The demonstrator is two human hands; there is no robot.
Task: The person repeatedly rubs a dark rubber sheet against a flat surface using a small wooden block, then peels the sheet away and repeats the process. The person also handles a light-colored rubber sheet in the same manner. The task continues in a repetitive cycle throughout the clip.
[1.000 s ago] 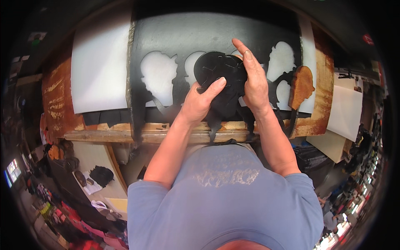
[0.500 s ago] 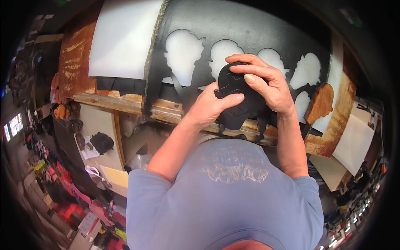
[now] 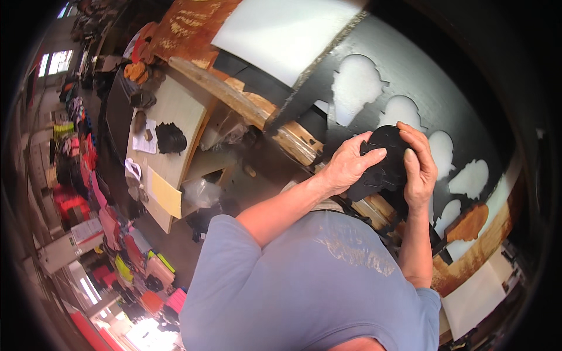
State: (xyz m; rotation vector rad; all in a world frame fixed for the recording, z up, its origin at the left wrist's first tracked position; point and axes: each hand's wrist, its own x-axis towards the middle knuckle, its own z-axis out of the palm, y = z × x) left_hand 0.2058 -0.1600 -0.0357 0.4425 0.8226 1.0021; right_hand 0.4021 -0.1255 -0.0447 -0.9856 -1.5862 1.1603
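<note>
Above the black stencil sheet (image 3: 410,76), both hands grip a black cut-out piece (image 3: 383,167): left hand (image 3: 348,167), right hand (image 3: 420,167). It seems lifted free; several cut-out holes already gape beside it.

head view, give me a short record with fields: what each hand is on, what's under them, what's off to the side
left hand: grips the flat black cut-out piece on its left edge
right hand: grips the same piece on its right edge
beneath: large black sheet with shaped holes cut through it, lying on a wooden bench
side: pale table at left
</note>
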